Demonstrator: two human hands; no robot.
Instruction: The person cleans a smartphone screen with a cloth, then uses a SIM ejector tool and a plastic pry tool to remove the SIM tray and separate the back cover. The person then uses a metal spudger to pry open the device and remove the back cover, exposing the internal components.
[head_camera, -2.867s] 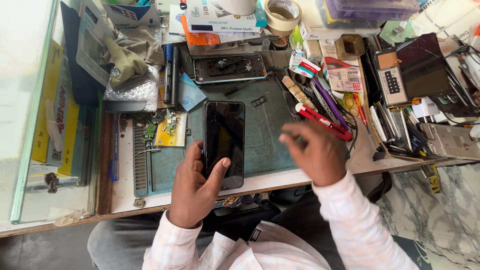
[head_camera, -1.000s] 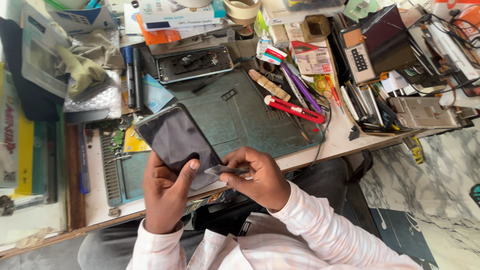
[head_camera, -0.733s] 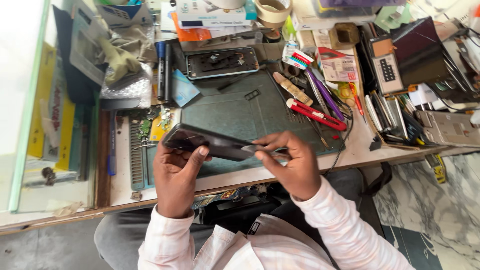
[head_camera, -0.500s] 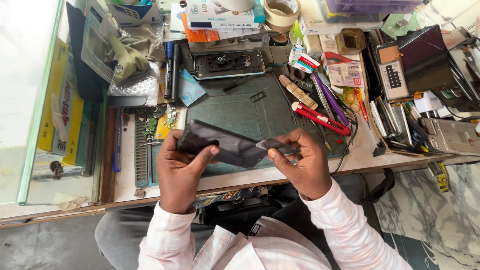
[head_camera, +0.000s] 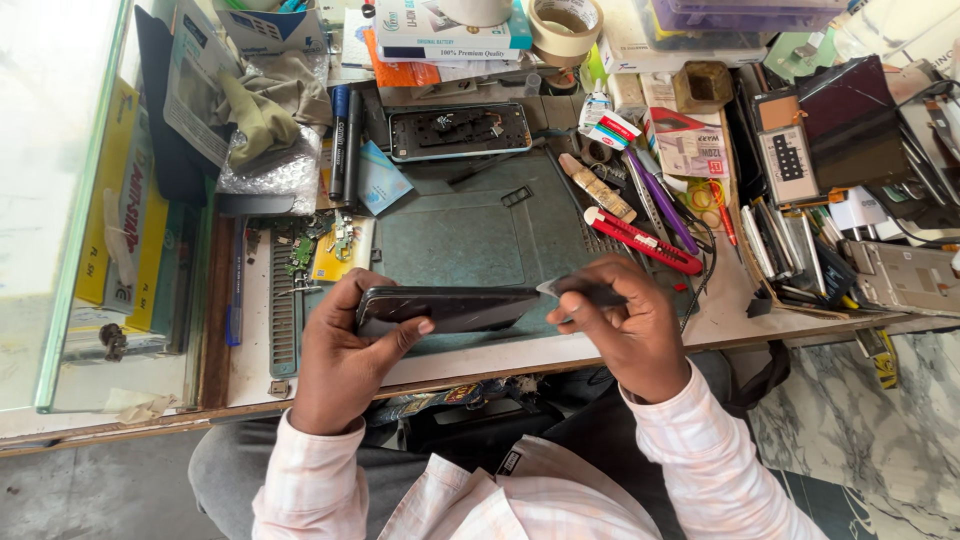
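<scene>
Tilted since earlier from flat to edge-on, the black slab-shaped smartphone (head_camera: 445, 308) is sitting gripped in the left hand (head_camera: 345, 350) above the desk's (head_camera: 650, 335) near edge, while the right hand (head_camera: 625, 325) is pinching a thin grey plastic pry card (head_camera: 580, 290) just beside its right end, seemingly needing a seam to slip into.

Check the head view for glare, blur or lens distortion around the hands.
Head view: the left hand and the dark phone are sharp; the thin pick in the right hand is slightly smeared; the glass panel at far left is washed out by daylight; table edges bow, showing wide-angle distortion; shadows are soft.
</scene>
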